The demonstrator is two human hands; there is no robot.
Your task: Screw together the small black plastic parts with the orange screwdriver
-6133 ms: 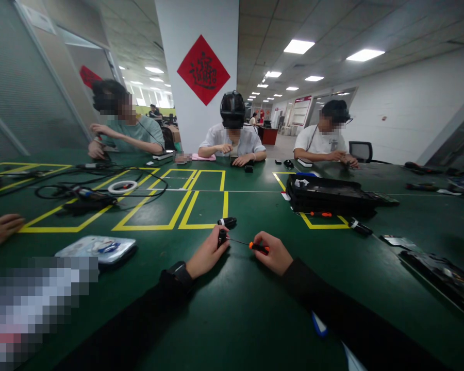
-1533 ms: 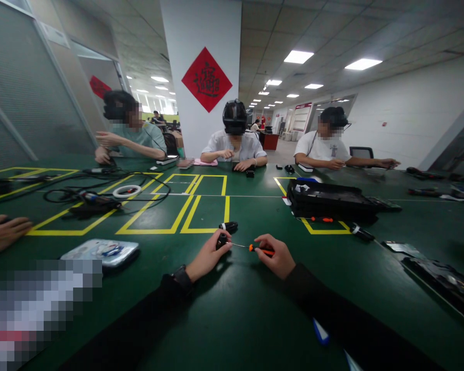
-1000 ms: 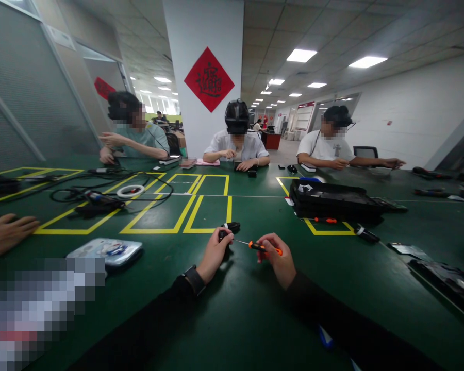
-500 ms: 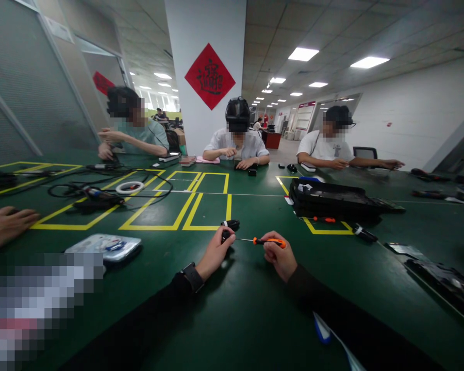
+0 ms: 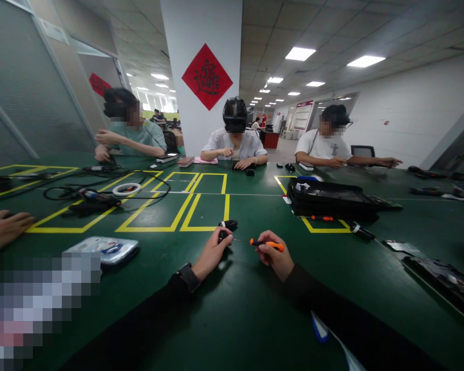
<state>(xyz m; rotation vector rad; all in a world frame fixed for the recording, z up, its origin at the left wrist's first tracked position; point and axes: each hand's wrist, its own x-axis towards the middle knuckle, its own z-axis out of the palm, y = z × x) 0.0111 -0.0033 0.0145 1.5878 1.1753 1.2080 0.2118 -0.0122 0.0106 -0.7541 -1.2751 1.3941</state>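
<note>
My right hand (image 5: 277, 255) is closed around the handle of an orange and black screwdriver (image 5: 268, 244), held level above the green table (image 5: 239, 314). Its thin shaft points left toward a small black part (image 5: 223, 236) pinched in my left hand (image 5: 212, 253). The tip reaches the part or lies very close to it; my fingers hide most of the part, so its kind is unclear. Just beyond my left hand lies a black piece with a white band (image 5: 228, 224).
A black open housing (image 5: 325, 198) stands right of centre, with an orange screwdriver (image 5: 322, 218) before it. Circuit boards (image 5: 441, 275) lie far right. Cables (image 5: 88, 193) and a phone (image 5: 104, 250) are left. Another person's hand (image 5: 7, 229) rests at the left edge; several people sit opposite.
The whole view has shifted slightly, so most things appear a little further left. Both hands keep their hold, and the right fingers have shifted a little on the screwdriver handle.
</note>
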